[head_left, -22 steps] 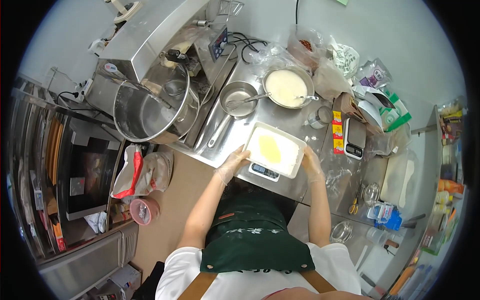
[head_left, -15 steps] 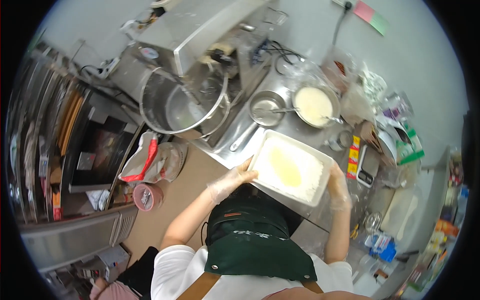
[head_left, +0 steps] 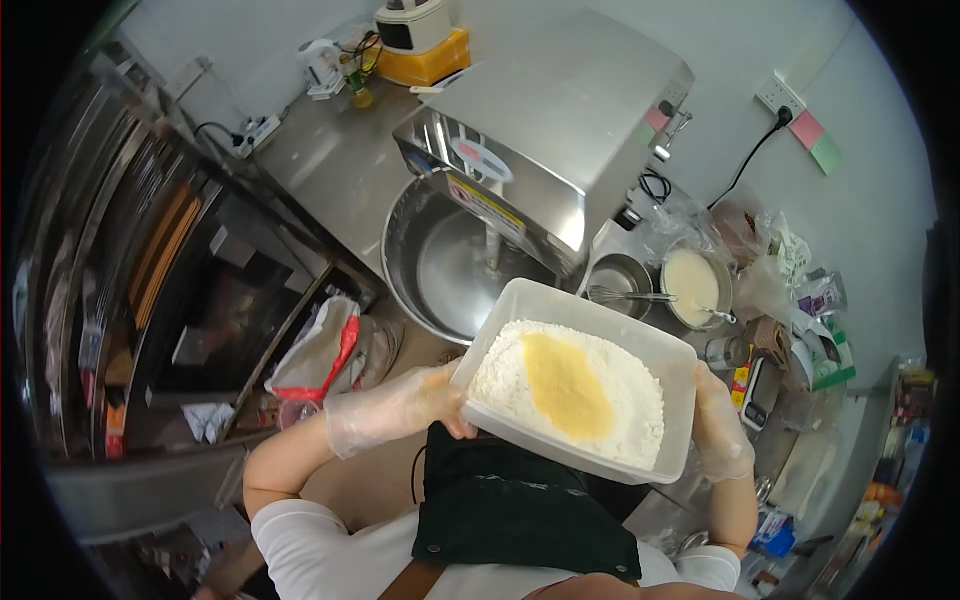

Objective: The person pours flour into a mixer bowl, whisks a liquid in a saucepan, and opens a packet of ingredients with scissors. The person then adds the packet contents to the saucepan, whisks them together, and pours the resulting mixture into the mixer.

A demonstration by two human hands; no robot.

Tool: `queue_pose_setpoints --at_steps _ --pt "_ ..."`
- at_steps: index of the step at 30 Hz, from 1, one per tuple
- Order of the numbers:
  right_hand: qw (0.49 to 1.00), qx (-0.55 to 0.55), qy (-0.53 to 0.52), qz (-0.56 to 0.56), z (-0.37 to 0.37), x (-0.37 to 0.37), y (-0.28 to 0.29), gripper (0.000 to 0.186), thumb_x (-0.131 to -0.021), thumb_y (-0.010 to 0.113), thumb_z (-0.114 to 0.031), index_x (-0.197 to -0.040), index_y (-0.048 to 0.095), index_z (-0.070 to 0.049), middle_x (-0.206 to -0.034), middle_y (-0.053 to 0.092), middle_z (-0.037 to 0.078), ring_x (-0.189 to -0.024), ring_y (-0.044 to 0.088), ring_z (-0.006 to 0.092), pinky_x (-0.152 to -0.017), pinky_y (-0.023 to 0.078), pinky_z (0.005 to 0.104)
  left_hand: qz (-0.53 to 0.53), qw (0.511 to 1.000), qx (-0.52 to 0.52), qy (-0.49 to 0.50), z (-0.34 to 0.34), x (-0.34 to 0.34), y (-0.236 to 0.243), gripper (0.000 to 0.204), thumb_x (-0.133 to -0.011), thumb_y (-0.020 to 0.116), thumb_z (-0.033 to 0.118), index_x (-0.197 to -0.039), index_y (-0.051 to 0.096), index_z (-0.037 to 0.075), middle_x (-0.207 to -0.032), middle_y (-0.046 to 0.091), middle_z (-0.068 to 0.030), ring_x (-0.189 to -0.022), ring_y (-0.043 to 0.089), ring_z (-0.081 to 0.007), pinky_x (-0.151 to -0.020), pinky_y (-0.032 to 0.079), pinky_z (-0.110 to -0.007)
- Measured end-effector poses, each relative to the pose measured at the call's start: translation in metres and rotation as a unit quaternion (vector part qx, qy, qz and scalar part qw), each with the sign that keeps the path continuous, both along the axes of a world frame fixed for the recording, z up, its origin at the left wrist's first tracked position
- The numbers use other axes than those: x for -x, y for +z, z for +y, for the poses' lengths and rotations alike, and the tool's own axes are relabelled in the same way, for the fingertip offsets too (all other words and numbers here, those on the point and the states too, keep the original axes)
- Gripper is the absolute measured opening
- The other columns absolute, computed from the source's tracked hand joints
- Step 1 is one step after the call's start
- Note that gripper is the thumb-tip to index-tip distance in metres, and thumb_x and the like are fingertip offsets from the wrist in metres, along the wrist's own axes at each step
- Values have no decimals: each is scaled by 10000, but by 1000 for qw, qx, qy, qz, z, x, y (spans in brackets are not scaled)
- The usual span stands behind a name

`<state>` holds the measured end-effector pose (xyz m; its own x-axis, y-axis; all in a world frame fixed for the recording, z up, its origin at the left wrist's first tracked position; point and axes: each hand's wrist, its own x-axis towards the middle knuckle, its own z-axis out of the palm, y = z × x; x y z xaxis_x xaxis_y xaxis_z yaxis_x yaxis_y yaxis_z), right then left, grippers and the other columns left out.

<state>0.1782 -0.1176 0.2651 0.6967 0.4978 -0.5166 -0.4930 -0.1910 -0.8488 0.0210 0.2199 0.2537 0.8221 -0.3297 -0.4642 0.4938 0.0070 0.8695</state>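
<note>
I'm holding a rectangular translucent plastic tub (head_left: 585, 390) in front of my chest w/ both hands, each in a thin clear glove. My left hand (head_left: 405, 405) is closed around the tub's near-left corner, fingers under the rim, thumb at the edge. My right hand (head_left: 722, 430) is wrapped on the right short side. The tub is filled w/ white flour (head_left: 625, 395) and a yellow powder patch (head_left: 567, 385) in the middle. Its long axis runs from upper left to lower right across my body, far-left corner slightly raised.

The key relation: the steel mixer bowl (head_left: 450, 265) lies just beyond and left of the tub's far-left corner, so close that the corner overlaps the bowl's rim in the view. My left hand is the nearer one to the bowl. The bowl looks empty, and the boxy steel mixer head (head_left: 555, 120) hangs over its far side.

Right of the mixer, on a steel counter (head_left: 320, 160): a small pan w/ whisk (head_left: 620, 285), a bowl of pale batter (head_left: 692, 285), packets and jars. At left, dark oven racks (head_left: 150, 260); a red-and-white bag (head_left: 320, 350) on the floor.
</note>
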Motion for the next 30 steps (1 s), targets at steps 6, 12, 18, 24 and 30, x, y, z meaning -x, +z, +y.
queue_pose_setpoints --at_steps 6,12,18,24,30 --pt "988 120 -84 42 79 26 12 518 -1040 416 -412 -1297 552 16 -1197 630 88 -1072 598 159 -946 466 302 29 994 3 -108 98 -46 -9 461 -995 521 315 -1334 480 5 -920 658 -103 -804 644 -149 -758 535 -293" --pt "969 221 -94 63 129 39 23 677 -1000 418 -571 -1190 623 46 -1084 667 75 -953 601 122 -856 482 272 151 959 -39 -237 149 -101 -11 383 -1002 470 280 -971 640 -62 -770 687 -107 -703 665 -151 -681 532 -265" --pt "946 299 -108 58 125 47 14 710 -990 376 -622 -932 673 21 -789 674 71 -729 619 128 -698 498 249 176 932 6 -317 172 -132 -30 666 -1025 355 489 -751 649 -43 -692 668 -117 -579 633 -160 -601 524 -270" --pt "937 321 -73 116 146 34 33 664 -1037 348 -535 -1107 652 50 -976 674 37 -872 562 92 -804 472 254 205 907 -22 -368 179 -157 -41 784 -1022 255 582 -653 622 -6 -584 615 -96 -519 598 -143 -562 500 -266" --pt "949 310 -64 15 163 32 34 741 -974 342 -660 -843 653 -1 -643 629 82 -527 584 142 -495 455 245 226 888 -19 -401 181 -170 -46 789 -1022 222 595 -640 606 21 -547 585 -82 -478 556 -142 -552 481 -268"
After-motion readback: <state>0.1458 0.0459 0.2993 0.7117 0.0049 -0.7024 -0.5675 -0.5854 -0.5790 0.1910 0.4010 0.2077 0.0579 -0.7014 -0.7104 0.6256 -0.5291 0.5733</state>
